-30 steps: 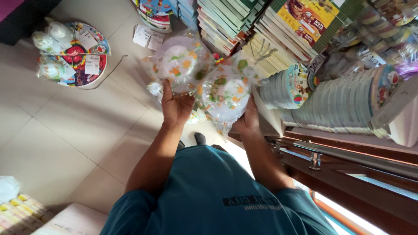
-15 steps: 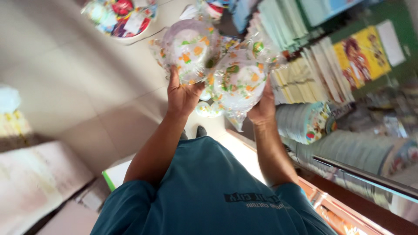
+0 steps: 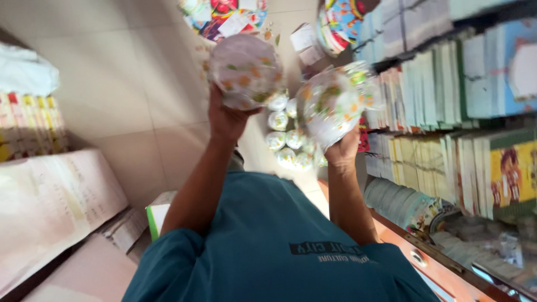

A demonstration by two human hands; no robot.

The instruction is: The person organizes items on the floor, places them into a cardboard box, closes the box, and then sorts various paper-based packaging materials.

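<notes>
Plastic-wrapped, flower-printed round packs, 2 of them, raised at upper centre of the frame. Left hand (image 3: 226, 120) clenched under the left pack (image 3: 245, 70), fingers cupping its lower rim, probably to carry its weight from below. Right hand (image 3: 342, 151) grasping the right pack (image 3: 334, 103) likewise, tilted toward the shelf of thin books (image 3: 447, 112) at right. Packs apart, not touching, blurred. Below them, small wrapped bowls (image 3: 291, 137) clustered on the tiled floor (image 3: 123, 100). Stacked plates (image 3: 400, 204) lower right; paper stacks (image 3: 50, 207) lower left.
</notes>
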